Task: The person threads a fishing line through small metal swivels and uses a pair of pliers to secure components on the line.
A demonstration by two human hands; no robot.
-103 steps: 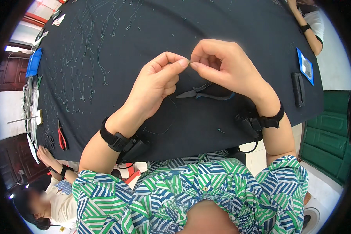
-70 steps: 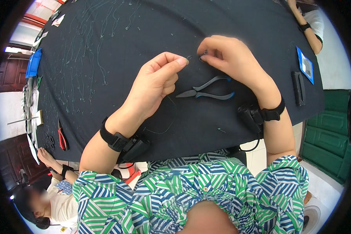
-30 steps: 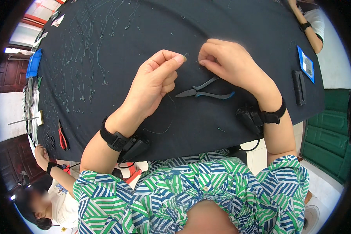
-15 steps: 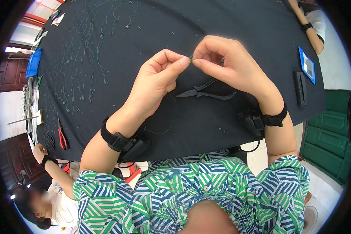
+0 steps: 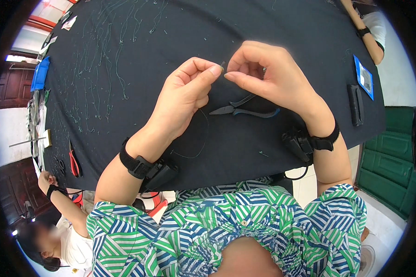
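Note:
Above the black cloth, my left hand (image 5: 182, 94) pinches a thin dark line between thumb and forefinger. A short dark end (image 5: 223, 63) sticks up past its fingertips, and the slack line (image 5: 207, 131) curves down below that hand onto the cloth. Just to the right, my right hand (image 5: 279, 76) is curled, its thumb and forefinger slightly apart and close to the left fingertips. A small shiny bit shows inside its curled fingers, too hidden to name. Pliers with blue-grey handles (image 5: 259, 113) lie on the cloth beneath my hands, partly covered by the right one.
Several thin greenish lines (image 5: 118, 69) with small loops spread across the cloth's left. Red-handled pliers (image 5: 74, 162) and black scissors (image 5: 60, 165) lie near the left edge. A blue packet (image 5: 365, 77) and black oblong object (image 5: 356, 105) lie right. Co-workers' arms (image 5: 69, 203) show left and top right.
My right fingertips have parted from the left ones, leaving a small gap. The short dark end above the left pinch now shows. The pliers have not moved.

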